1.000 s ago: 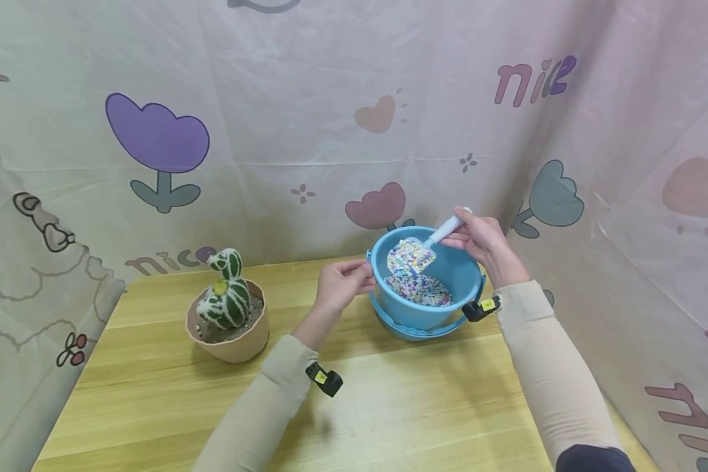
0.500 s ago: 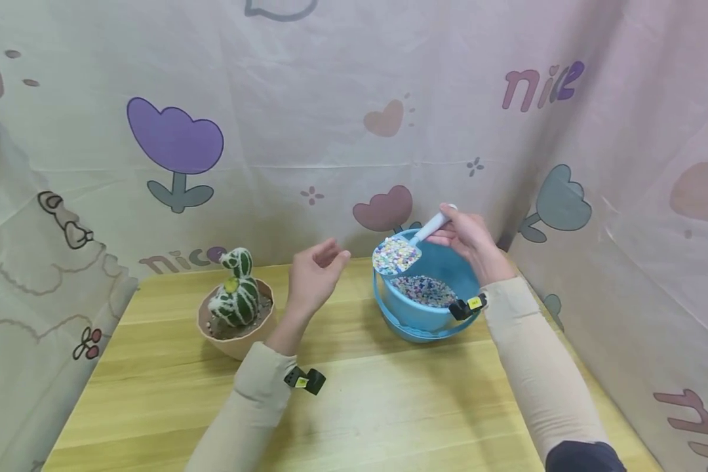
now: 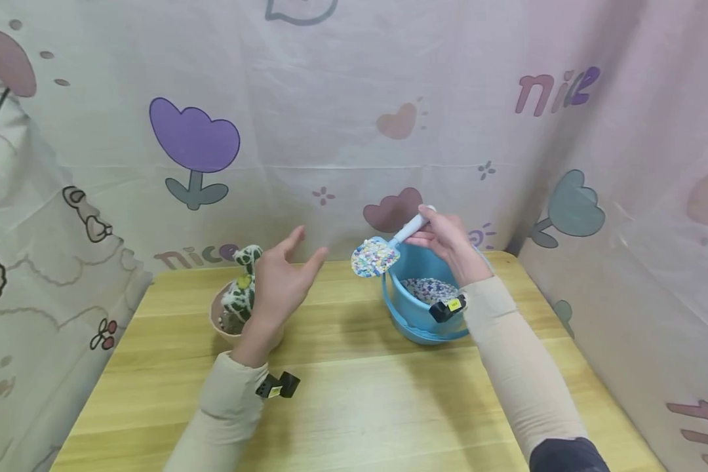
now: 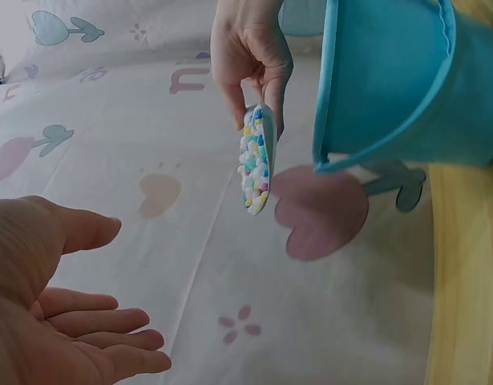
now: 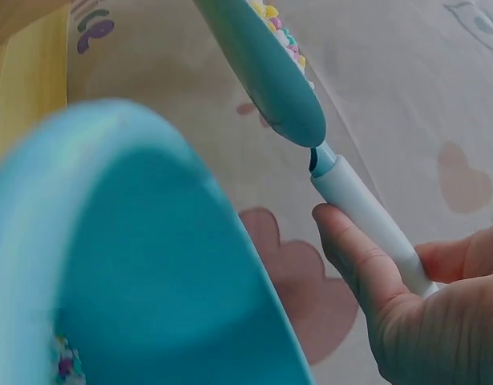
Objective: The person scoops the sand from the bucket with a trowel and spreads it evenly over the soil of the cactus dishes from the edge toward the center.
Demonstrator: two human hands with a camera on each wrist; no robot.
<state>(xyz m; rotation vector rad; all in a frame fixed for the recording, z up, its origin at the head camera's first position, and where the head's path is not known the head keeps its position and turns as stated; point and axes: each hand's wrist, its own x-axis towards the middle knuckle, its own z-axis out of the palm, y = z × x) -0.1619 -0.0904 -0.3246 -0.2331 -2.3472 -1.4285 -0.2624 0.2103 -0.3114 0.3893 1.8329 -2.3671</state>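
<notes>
My right hand [image 3: 446, 244] grips the white handle of a small blue scoop [image 5: 266, 80], thumb and fingers around it. Multicoloured pebbles [image 3: 374, 257] heap the scoop's blade, which is held in the air past the left rim of a blue bucket [image 3: 415, 308]. More pebbles lie in the bottom of the bucket. My left hand [image 3: 283, 278] is raised with thumb and fingers spread and nothing in it, as the left wrist view also shows. In the head view it partly covers a potted cactus [image 3: 240, 298] with white fuzz and a yellow flower.
The cactus's peach pot [image 3: 217, 313] stands at the left back of the wooden table [image 3: 354, 400]. A blue carrying handle [image 3: 433, 337] hangs down the bucket's front. A printed curtain [image 3: 307, 98] closes off the back and both sides.
My left hand has let go of the bucket's rim and moved left to before the cactus. My right hand has carried the loaded scoop left, from over the bucket to beyond its rim.
</notes>
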